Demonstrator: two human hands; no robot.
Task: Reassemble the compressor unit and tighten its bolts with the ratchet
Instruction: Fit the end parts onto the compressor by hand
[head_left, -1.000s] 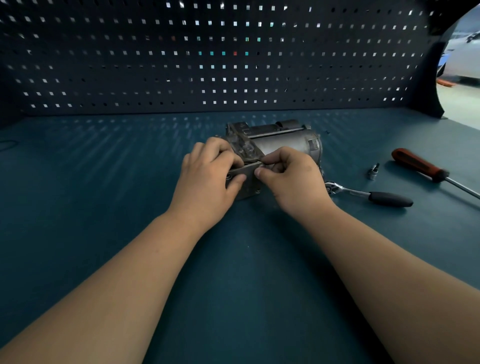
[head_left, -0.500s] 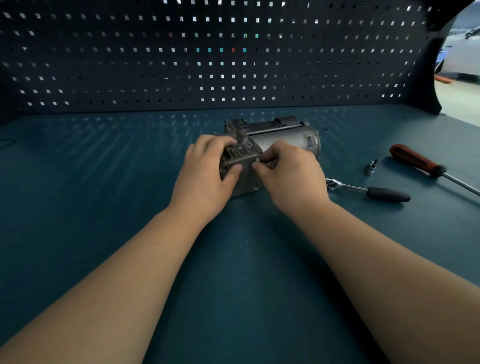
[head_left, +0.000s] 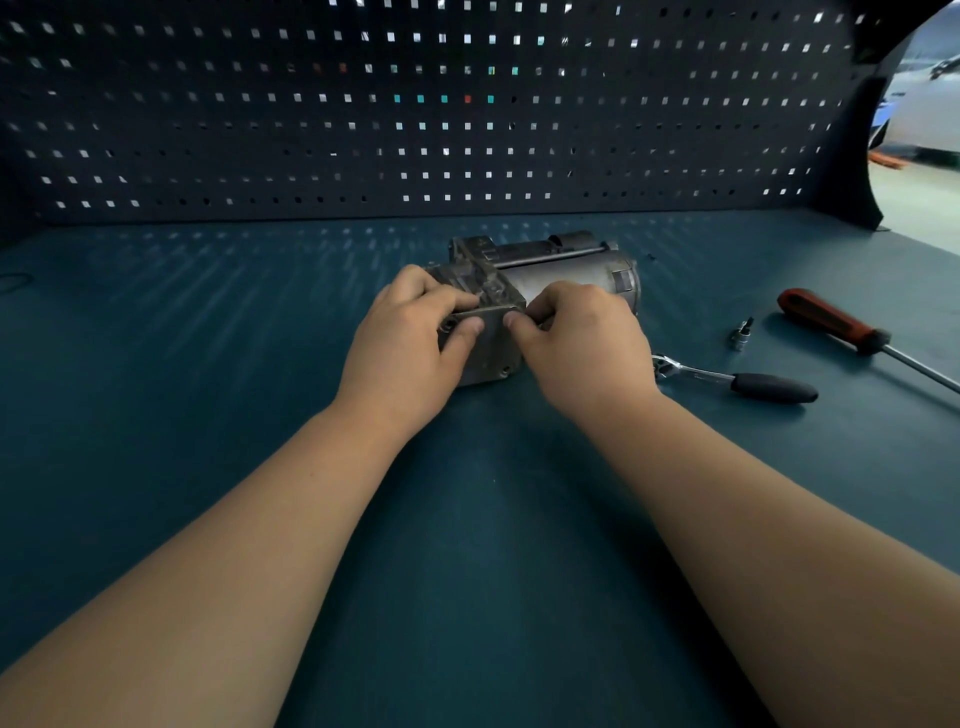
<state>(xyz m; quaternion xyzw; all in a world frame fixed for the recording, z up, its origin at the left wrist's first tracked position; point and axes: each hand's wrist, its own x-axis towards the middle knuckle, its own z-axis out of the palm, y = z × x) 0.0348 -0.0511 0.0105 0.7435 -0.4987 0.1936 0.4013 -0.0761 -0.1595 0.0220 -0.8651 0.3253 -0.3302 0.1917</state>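
left hand (head_left: 410, 348): thumb and curled fingers pinch the top left edge of the cover plate (head_left: 491, 353).
right hand (head_left: 582, 343): pinches the plate's top right corner the same way.
compressor unit (head_left: 566, 273): on the bench (head_left: 467, 545), between and just beyond both hands, with the plate on its near end.
step: probably seating the plate. Press both corners evenly, line up the corner hole (head_left: 505, 370), and get it flush before bolting.
ratchet (head_left: 727, 376): just right of the right hand, untouched.
containers: none in view. The socket (head_left: 742, 335) and screwdriver (head_left: 831, 322) lie loose, further right.
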